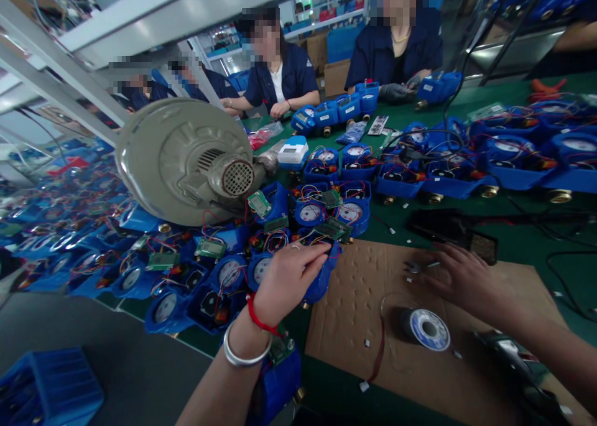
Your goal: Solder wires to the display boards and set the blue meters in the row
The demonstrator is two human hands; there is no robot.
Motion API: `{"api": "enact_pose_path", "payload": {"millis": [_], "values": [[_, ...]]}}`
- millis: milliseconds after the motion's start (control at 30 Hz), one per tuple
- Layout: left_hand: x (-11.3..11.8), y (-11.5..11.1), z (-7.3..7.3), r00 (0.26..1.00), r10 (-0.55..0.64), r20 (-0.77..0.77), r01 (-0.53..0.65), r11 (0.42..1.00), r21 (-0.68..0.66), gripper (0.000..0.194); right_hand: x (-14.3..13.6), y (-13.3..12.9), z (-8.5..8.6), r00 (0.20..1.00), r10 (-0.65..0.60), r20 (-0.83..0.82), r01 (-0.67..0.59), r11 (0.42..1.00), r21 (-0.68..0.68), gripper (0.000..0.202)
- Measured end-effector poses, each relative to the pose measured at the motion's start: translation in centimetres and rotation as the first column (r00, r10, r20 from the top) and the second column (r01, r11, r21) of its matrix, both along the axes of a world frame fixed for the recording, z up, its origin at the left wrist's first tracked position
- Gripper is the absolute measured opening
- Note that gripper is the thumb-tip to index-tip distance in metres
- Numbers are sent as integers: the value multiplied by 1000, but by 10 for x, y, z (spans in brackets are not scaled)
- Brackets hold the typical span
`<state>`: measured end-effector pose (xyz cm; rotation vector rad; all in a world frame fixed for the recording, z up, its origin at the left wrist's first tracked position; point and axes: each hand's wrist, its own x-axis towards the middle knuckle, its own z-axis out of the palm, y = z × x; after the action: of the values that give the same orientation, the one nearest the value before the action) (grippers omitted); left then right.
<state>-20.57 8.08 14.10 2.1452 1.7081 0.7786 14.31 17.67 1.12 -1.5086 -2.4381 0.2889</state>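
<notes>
My left hand point(296, 273), wearing a red cord and a silver bangle, reaches to a blue water meter point(319, 283) at the cardboard's left edge. Its thumb and fingers close on the meter's upper rim, where thin wires run; the exact grip is partly hidden. My right hand point(461, 280) lies low over the cardboard point(349, 314), fingers apart. Beside its fingertips is a small metal tool point(415, 267), seemingly nippers, partly covered by the hand. A solder spool point(426, 329) rests on the cardboard between my hands. Circuit boards point(333, 228) with coloured wires lie on the meters behind my left hand.
A large grey blower point(186, 158) stands at the back left among many blue meters. More open meters point(508, 155) line the right. Cables and a black holder point(482, 245) lie right of the cardboard. Co-workers point(280, 71) sit across the green table. A blue crate point(51, 385) is lower left.
</notes>
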Motion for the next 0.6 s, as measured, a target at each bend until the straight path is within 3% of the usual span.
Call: {"api": "enact_pose_path", "payload": {"millis": [100, 167, 233, 367, 500, 600], "values": [[-2, 5, 0, 982, 169, 81, -172, 985, 34, 30, -37, -3, 44, 980, 19, -197, -74, 958, -276, 41], [-4, 9, -2, 960, 261, 103, -265, 964, 27, 32, -68, -5, 72, 923, -25, -384, -176, 859, -481, 35], [-7, 13, -6, 942, 322, 95, -327, 944, 48, 30, -99, -6, 89, 825, -123, -552, -282, 756, -590, 33], [-14, 24, -19, 936, 351, 25, -352, 930, 110, 20, -150, -4, 86, 693, -343, -635, -321, 641, -697, 24], [-10, 33, -30, 930, 363, -54, -357, 929, 94, 21, -175, 0, 66, 517, -531, -671, -316, 611, -726, 28], [-3, 37, -34, 928, 353, -116, -348, 935, 61, 24, -183, 0, 58, 451, -564, -691, -332, 613, -717, 32]]}}
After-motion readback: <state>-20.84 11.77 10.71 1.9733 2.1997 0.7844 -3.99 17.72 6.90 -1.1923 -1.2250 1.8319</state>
